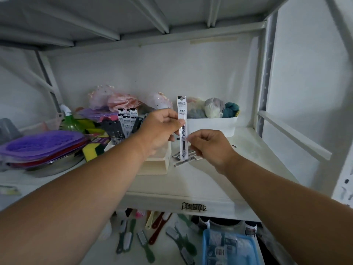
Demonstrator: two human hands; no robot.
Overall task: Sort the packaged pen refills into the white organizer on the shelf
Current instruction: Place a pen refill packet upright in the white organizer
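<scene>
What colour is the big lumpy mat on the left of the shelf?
Purple. The silicone mat lies atop a stack of trays, seen clearest in the head view.

head cam | faces forward, slightly down | close to shelf (191, 196) | single view

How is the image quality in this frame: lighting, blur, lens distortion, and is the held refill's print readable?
Head view: dim, flat lighting with no glare; wide-angle bending of the shelf posts at the edges; the held refill pack is fairly sharp, its large characters visible but fine print unreadable; left hand and right hand slightly soft; lower-shelf brushes blurred.
</scene>
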